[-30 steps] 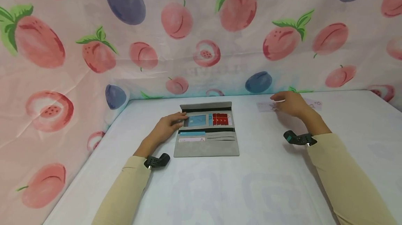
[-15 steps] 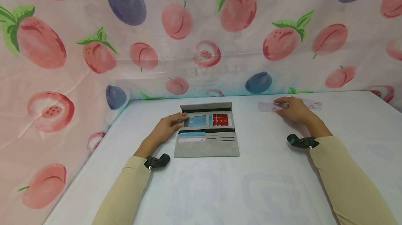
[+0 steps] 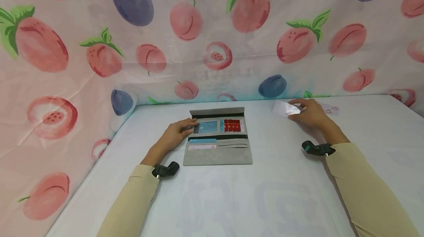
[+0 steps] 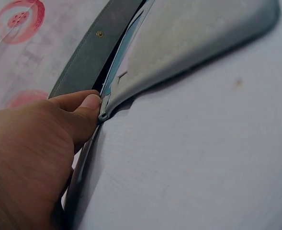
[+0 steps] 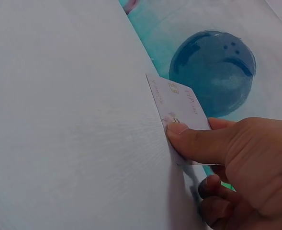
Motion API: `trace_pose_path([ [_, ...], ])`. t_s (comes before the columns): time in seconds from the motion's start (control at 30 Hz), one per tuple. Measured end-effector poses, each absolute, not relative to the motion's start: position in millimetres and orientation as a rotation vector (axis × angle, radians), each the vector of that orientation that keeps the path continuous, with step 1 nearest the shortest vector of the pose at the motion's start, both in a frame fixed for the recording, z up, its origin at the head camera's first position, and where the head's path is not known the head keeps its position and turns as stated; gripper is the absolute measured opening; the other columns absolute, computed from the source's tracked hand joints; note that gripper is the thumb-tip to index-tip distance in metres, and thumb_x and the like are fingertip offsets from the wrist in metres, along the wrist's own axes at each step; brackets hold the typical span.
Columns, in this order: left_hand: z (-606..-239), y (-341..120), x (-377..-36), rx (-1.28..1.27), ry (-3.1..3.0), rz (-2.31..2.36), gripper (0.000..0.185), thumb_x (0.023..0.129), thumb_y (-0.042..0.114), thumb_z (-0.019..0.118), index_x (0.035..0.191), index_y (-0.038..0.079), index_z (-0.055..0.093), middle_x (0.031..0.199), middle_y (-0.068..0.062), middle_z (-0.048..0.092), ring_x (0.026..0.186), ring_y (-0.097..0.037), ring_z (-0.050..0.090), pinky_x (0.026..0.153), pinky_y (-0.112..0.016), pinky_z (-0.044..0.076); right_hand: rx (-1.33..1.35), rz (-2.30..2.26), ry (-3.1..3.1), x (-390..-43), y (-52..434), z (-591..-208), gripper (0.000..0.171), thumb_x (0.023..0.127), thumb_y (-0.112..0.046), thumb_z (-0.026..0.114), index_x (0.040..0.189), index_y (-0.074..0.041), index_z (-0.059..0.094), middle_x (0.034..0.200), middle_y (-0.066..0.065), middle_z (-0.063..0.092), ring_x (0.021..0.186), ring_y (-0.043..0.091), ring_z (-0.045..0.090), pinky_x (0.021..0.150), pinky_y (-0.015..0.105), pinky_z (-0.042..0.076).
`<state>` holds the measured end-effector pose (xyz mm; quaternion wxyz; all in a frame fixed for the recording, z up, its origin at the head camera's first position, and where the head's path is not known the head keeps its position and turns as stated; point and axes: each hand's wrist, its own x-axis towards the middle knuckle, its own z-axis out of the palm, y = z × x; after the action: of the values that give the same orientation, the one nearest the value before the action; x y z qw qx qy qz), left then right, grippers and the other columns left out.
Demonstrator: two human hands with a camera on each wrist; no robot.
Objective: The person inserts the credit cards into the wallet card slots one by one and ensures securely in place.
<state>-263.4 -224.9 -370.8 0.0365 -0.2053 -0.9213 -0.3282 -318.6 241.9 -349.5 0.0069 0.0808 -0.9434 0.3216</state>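
Note:
A grey wallet (image 3: 217, 141) lies open on the white table (image 3: 232, 200), with a blue card and a red card in its upper slots. My left hand (image 3: 177, 133) rests on the wallet's left edge (image 4: 131, 72), fingertips pressing it down. My right hand (image 3: 309, 112) is at the back right of the table and pinches a pale card (image 3: 285, 108) between thumb and fingers, its left end tilted up off the surface. The right wrist view shows my thumb on that card (image 5: 179, 108), which bears a small chip.
Another pale card or note (image 3: 329, 109) lies flat just behind my right hand. A cloth with peaches and plums (image 3: 212, 34) hangs as a wall behind and on the left, close to the table's back edge.
My right hand came down on the pale card, took hold of it and lifted its left end off the table. My left hand and the wallet stayed still.

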Motion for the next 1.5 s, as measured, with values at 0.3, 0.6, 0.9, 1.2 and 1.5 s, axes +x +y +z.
trace_pose_path([
  [0.3, -371, -225, -264, -0.644, -2.822, -0.994, 0.034, 0.095, 0.012, 0.059, 0.129, 0.008, 0.061, 0.142, -0.007, 0.049, 0.137, -0.027, 0.035, 0.111, -0.048, 0.024, 0.239, 1.105, -2.948, -319, 245, -339, 0.04, 0.095, -0.015, 0.059, 0.135, -0.009, 0.056, 0.109, 0.024, 0.058, 0.081, 0.029, 0.056, 0.061, 0.03, 0.044],
  [0.6, -370, -225, -265, -0.638, -2.829, -0.995, 0.034, 0.095, 0.012, 0.059, 0.129, 0.008, 0.061, 0.142, -0.006, 0.048, 0.137, -0.027, 0.035, 0.111, -0.048, 0.025, 0.401, 1.626, -2.801, -317, 222, -326, 0.049, 0.093, -0.02, 0.064, 0.139, -0.008, 0.051, 0.116, 0.021, 0.054, 0.089, 0.025, 0.062, 0.08, 0.028, 0.054],
  [0.9, -369, -224, -264, -0.65, -2.821, -1.0, 0.035, 0.095, 0.011, 0.059, 0.129, 0.007, 0.061, 0.142, -0.007, 0.048, 0.137, -0.027, 0.035, 0.111, -0.048, 0.024, 0.57, 1.751, -2.856, -316, 196, -323, 0.046, 0.092, -0.018, 0.066, 0.135, -0.01, 0.054, 0.108, 0.018, 0.06, 0.087, 0.03, 0.065, 0.081, 0.033, 0.055],
  [1.2, -367, -223, -263, -0.662, -2.812, -0.997, 0.035, 0.095, 0.009, 0.059, 0.129, 0.006, 0.061, 0.141, -0.008, 0.049, 0.136, -0.029, 0.035, 0.111, -0.049, 0.025, 0.751, 1.897, -2.902, -310, 167, -326, 0.043, 0.09, -0.013, 0.068, 0.131, -0.008, 0.058, 0.107, 0.018, 0.063, 0.089, 0.031, 0.065, 0.081, 0.039, 0.055],
  [1.5, -367, -224, -262, -0.644, -2.82, -1.013, 0.035, 0.095, 0.009, 0.059, 0.13, 0.006, 0.06, 0.142, -0.008, 0.048, 0.137, -0.029, 0.034, 0.111, -0.049, 0.024, 0.945, 2.025, -2.903, -299, 139, -331, 0.043, 0.09, -0.009, 0.067, 0.132, -0.009, 0.058, 0.104, 0.02, 0.064, 0.091, 0.034, 0.065, 0.078, 0.038, 0.056],
])
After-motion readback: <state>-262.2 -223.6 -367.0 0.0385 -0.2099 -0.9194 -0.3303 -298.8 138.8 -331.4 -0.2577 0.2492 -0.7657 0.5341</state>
